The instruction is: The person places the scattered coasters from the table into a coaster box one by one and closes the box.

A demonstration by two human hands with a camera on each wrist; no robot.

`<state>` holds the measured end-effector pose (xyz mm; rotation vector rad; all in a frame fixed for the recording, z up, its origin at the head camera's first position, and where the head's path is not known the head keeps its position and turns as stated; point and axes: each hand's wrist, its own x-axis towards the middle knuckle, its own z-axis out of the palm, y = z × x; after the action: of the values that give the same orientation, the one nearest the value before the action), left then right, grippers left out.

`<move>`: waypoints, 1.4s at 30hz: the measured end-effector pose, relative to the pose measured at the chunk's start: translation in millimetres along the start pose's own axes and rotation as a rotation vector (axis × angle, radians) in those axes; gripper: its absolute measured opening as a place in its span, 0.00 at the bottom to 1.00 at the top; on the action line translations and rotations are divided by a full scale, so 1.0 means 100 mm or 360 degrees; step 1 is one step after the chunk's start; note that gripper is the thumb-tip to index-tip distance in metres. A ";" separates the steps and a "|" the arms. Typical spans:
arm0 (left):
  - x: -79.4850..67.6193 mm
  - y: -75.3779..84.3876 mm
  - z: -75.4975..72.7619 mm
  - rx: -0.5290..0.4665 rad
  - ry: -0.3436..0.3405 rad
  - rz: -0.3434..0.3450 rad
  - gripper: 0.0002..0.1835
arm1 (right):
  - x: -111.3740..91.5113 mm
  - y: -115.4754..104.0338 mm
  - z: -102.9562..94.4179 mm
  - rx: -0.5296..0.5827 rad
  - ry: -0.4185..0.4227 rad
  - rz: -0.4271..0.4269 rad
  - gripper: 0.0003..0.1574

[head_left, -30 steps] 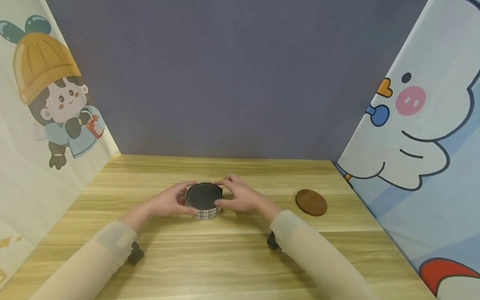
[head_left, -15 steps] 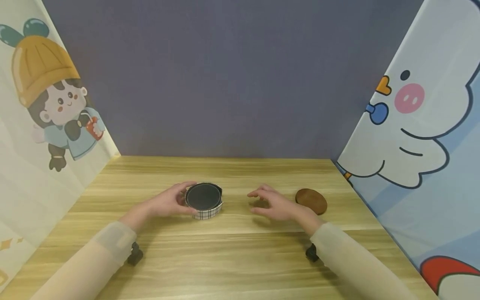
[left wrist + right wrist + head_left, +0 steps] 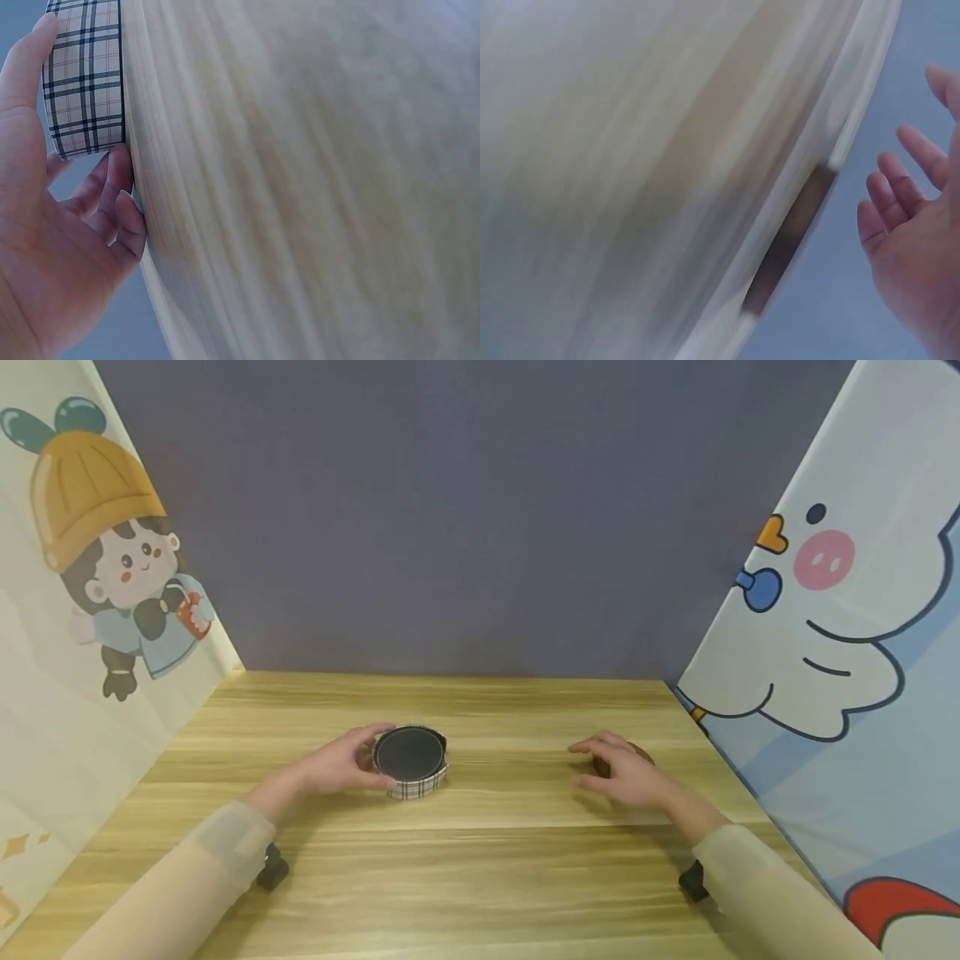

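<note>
A low round box (image 3: 410,755) with a black top and a plaid side stands left of the table's middle in the head view. My left hand (image 3: 341,763) holds it by its left side, thumb in front and fingers behind. Up close in the left wrist view, the plaid side (image 3: 86,82) sits between thumb and fingers. Over a flat brown disc (image 3: 642,753) at the right hovers my right hand (image 3: 622,770), fingers loosely bent and holding nothing. It covers most of the disc in the head view. In the right wrist view, the disc (image 3: 787,244) lies apart from the fingers.
Wood-grain tabletop (image 3: 480,877) stretches between both arms and up to a grey back wall (image 3: 450,518). Cartoon-printed panels flank it, a left panel (image 3: 45,710) and a right panel (image 3: 892,693). The right panel stands close to the disc's side of the table.
My right hand has let go of the box's right side and moved right, to above the brown disc. The left hand and the box have stayed in place.
</note>
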<state>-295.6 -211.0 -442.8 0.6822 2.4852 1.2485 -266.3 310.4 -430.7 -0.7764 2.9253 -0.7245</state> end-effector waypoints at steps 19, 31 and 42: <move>0.00 0.00 -0.01 0.0023 0.0007 -0.0012 0.62 | -0.31 0.74 -0.33 -0.0078 -0.0006 0.0339 0.64; 0.02 -0.03 -0.01 -0.0025 -0.0018 0.0029 0.60 | -0.16 0.69 -0.29 -0.0162 -0.0068 0.0404 0.72; 0.01 -0.03 -0.01 -0.0039 -0.0018 0.0015 0.61 | -0.09 0.69 -0.24 -0.0235 -0.0061 0.0406 0.71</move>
<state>-297.2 -212.7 -444.7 0.6936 2.4565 1.2725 -294.3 378.0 -440.8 -0.4058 2.9898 -0.4716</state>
